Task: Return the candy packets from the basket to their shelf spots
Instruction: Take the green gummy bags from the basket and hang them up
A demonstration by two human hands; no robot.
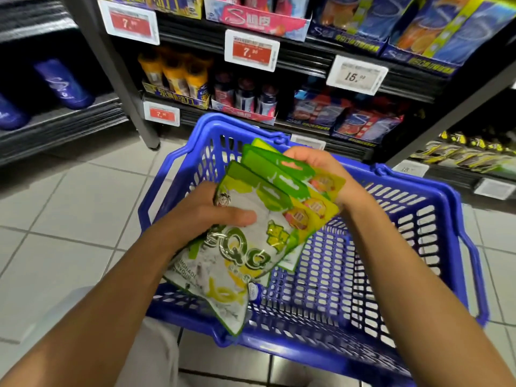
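Your left hand (206, 216) grips the fanned candy packets (251, 233) from the side, thumb clamped across the front one; your right hand (321, 174) pinches their green header ends. They hang above the blue basket (349, 289). They look light, floppy and slick, so hold them by the stiffer headers. The shelf (307, 129) waits beyond.

Green-and-white candy packets (251, 236) fanned out, held above the blue basket (418, 208)
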